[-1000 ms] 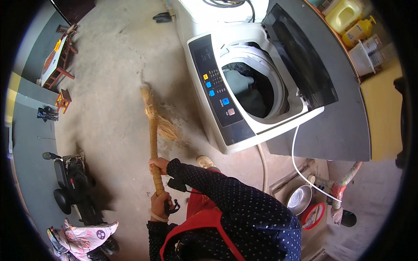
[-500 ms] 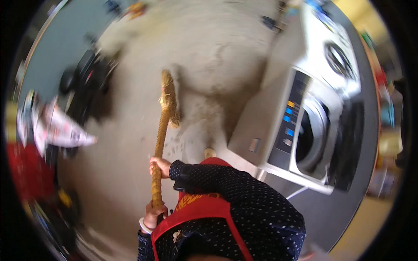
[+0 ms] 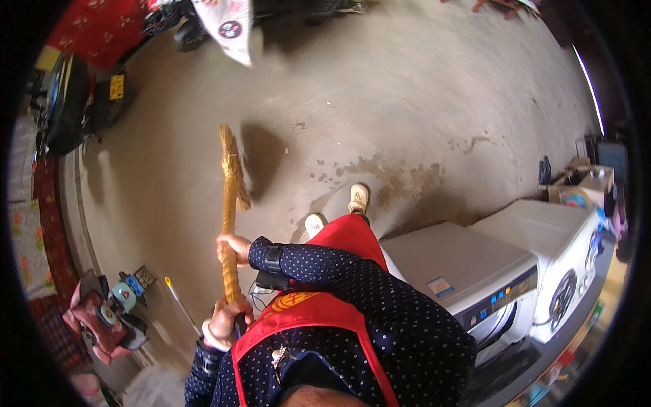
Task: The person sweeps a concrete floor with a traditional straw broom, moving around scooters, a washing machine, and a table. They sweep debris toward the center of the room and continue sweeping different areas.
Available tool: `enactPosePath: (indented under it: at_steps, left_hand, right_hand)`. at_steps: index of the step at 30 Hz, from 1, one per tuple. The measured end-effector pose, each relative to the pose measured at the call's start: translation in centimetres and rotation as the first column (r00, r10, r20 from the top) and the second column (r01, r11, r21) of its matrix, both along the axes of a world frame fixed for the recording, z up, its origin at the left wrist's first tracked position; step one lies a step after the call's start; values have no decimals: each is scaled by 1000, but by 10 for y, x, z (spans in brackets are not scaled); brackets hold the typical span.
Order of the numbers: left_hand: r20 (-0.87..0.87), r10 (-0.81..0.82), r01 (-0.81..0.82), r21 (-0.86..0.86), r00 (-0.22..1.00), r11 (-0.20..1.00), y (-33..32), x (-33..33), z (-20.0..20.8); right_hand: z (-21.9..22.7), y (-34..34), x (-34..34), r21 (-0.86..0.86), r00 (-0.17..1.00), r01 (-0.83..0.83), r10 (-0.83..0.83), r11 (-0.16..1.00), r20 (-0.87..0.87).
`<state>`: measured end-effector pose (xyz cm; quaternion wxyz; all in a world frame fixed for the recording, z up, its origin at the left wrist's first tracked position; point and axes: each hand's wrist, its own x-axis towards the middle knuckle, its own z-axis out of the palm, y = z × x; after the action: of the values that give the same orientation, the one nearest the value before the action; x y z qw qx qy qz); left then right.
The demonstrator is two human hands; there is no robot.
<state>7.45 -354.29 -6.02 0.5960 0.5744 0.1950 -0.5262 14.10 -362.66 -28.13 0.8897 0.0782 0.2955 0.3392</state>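
Both hands grip a straw broom [image 3: 230, 210] with a wrapped, yellowish handle. My right hand [image 3: 234, 249] is closed round the handle midway, its arm reaching across my body in a dark dotted sleeve. Lower down, near the handle's end, my left hand [image 3: 227, 317] is wrapped round it, with a white bangle at the wrist. The broom points away from me, its frayed head close above the concrete floor and throwing a shadow to the right. Whether the bristles touch the floor I cannot tell. A red apron [image 3: 298, 319] covers my front.
Two washing machines, a grey-topped one [image 3: 461, 261] and a white one [image 3: 542, 230], stand at my right. A damp patch [image 3: 400, 173] marks the floor before my shoes [image 3: 359, 197]. Parked scooters [image 3: 68, 102] line the left side, with a pink scooter [image 3: 105, 319] at lower left.
My view and body have turned left, so the washing machines now sit lower right and the left-hand vehicles have shifted. Both hands still hold the broom, which now leans slightly left.
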Motion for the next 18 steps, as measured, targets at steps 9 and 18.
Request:
enactPosePath:
  at_steps: [9,18]
  left_hand:
    - [-353,-204,147,-180,913,973,-143,47,-41]
    - [-339,-418,259,-424,843,868,-312,61,-79]
  right_hand:
    - [-66,-158,-23,-117,993,118,-117,986,22]
    - [-20,-410,-55,-526,895,284,-418,802,-154]
